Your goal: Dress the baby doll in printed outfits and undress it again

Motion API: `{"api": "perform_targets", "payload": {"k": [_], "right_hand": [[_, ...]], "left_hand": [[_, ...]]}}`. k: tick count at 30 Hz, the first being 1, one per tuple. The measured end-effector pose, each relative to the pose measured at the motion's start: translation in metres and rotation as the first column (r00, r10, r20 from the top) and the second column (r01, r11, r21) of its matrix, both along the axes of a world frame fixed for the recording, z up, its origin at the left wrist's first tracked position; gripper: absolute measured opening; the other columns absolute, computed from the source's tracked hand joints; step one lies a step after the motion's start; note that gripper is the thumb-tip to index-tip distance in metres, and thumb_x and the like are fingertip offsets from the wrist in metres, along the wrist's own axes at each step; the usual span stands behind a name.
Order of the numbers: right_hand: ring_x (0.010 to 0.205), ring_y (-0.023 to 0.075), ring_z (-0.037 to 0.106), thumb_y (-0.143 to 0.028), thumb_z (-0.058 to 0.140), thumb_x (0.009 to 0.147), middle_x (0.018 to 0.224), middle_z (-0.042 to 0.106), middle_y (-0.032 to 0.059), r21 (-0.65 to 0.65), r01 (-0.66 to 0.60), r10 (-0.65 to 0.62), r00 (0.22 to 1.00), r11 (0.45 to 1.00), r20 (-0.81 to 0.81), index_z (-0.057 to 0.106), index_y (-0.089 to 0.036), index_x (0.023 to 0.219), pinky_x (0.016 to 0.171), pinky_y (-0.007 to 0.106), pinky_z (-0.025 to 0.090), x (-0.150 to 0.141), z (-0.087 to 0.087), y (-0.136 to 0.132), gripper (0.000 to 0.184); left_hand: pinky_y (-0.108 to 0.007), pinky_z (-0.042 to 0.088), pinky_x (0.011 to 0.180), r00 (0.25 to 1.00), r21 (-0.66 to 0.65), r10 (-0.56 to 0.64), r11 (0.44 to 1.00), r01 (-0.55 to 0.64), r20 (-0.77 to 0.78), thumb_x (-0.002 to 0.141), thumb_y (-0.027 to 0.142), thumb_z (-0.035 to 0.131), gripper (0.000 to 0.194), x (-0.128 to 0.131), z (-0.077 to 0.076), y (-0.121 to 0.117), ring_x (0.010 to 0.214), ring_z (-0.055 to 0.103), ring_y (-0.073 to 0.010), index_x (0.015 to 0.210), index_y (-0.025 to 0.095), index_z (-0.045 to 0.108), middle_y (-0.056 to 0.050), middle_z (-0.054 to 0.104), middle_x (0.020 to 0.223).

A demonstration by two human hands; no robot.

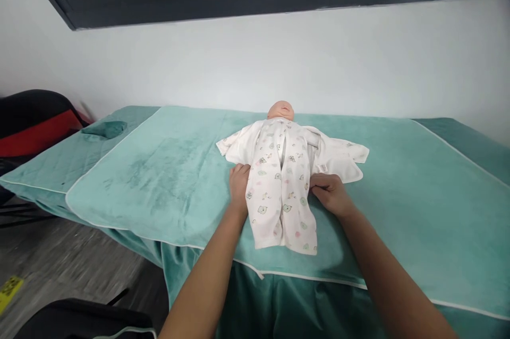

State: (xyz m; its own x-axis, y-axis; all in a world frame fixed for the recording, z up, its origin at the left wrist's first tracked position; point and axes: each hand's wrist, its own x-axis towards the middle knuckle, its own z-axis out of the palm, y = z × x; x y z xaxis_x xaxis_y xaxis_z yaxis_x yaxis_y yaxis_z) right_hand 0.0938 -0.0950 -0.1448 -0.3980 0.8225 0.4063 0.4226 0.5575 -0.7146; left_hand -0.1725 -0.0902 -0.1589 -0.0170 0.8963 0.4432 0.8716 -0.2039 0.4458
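Note:
A baby doll (281, 110) lies on its back in the middle of the table, head toward the wall. Over its body is a white baby garment (274, 190) printed with small animals and leaves, its two leg parts toward me. A white wrap top (338, 155) of similar print spreads its sleeves out to both sides. My left hand (239, 182) is closed at the garment's left edge, fingertips partly hidden. On the opposite edge my right hand (331, 194) pinches the cloth between thumb and fingers. The doll's limbs are covered.
A green plush cover (159, 185) with white piping drapes the table and hangs over the front. The wall (191, 68) and a dark window frame (159, 4) rise behind. A black and red chair (35, 121) stands at the left; another black seat (83, 320) is at lower left.

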Motion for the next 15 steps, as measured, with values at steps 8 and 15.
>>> {"api": "perform_targets", "payload": {"k": [8, 15], "right_hand": [[0.105, 0.0329, 0.061, -0.034, 0.049, 0.084, 0.112, 0.069, 0.0161, 0.239, 0.674, -0.714, 0.676, 0.699, 0.182, 0.068, -0.015, 0.109, 0.092, 0.047, 0.046, 0.066, -0.012, 0.021, 0.037], [0.086, 0.0338, 0.065, -0.058, 0.069, 0.069, 0.098, 0.07, 0.016, -0.096, 0.795, -0.692, 0.574, 0.598, 0.438, 0.066, -0.015, 0.11, 0.076, 0.048, 0.05, 0.114, -0.006, 0.057, 0.059]], "left_hand": [[-0.033, 0.047, 0.094, 0.943, 0.014, 0.164, 0.984, -0.175, 0.291, 0.08, 0.011, 0.047, 0.028, -0.021, 0.012, 0.021, 0.105, 0.059, -0.0216, 0.102, 0.016, 0.065, -0.01, 0.062, 0.109], [-0.046, 0.041, 0.102, 0.889, -0.184, 0.414, 0.906, -0.381, 0.197, 0.081, 0.034, 0.06, 0.036, -0.042, 0.024, 0.054, 0.116, 0.055, -0.0332, 0.11, 0.012, 0.063, -0.017, 0.064, 0.112]]}}
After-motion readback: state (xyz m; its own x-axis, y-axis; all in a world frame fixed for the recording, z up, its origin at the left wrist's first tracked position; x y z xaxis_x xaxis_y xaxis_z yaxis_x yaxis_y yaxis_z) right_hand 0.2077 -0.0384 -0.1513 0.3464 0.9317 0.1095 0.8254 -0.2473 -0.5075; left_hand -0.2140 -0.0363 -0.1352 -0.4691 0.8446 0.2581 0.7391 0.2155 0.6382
